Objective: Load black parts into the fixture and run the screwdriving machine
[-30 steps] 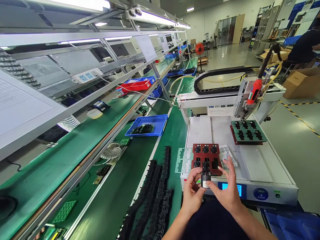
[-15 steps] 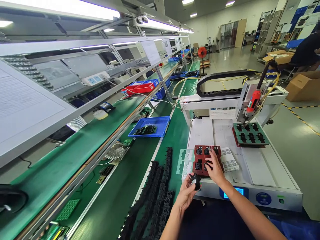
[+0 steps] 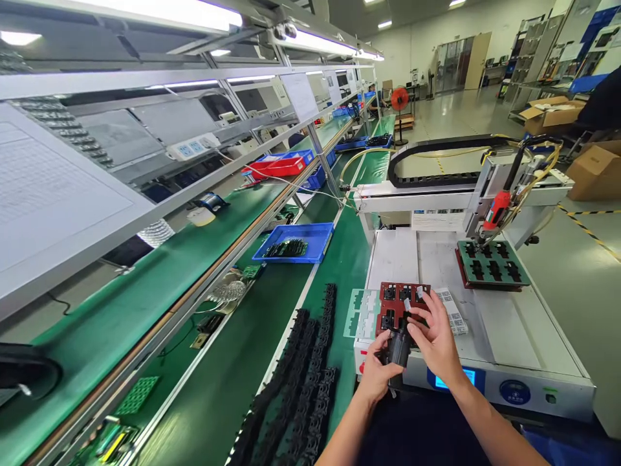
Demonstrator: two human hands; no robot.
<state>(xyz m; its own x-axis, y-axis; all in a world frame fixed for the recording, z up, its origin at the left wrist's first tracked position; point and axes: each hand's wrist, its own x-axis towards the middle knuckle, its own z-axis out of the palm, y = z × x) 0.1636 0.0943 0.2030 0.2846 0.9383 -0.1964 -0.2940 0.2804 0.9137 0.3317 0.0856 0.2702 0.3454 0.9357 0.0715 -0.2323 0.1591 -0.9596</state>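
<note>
My left hand [image 3: 377, 374] pinches a black cylindrical part [image 3: 398, 349] between thumb and fingers, just in front of the red fixture plate [image 3: 398, 302]. My right hand [image 3: 436, 340] has its fingertips at the part's upper end, thumb and fingers bent close. The plate lies on the machine's white bed [image 3: 388, 259], beside the green bench [image 3: 272, 310] with rows of black parts [image 3: 310, 375]. Beyond, a red fan [image 3: 400, 98] stands on the grey floor [image 3: 456, 123].

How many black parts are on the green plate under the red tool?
6 black parts: three in the back row, three in the front row of the green plate. The tip under the red tool may hide part of one.
</note>
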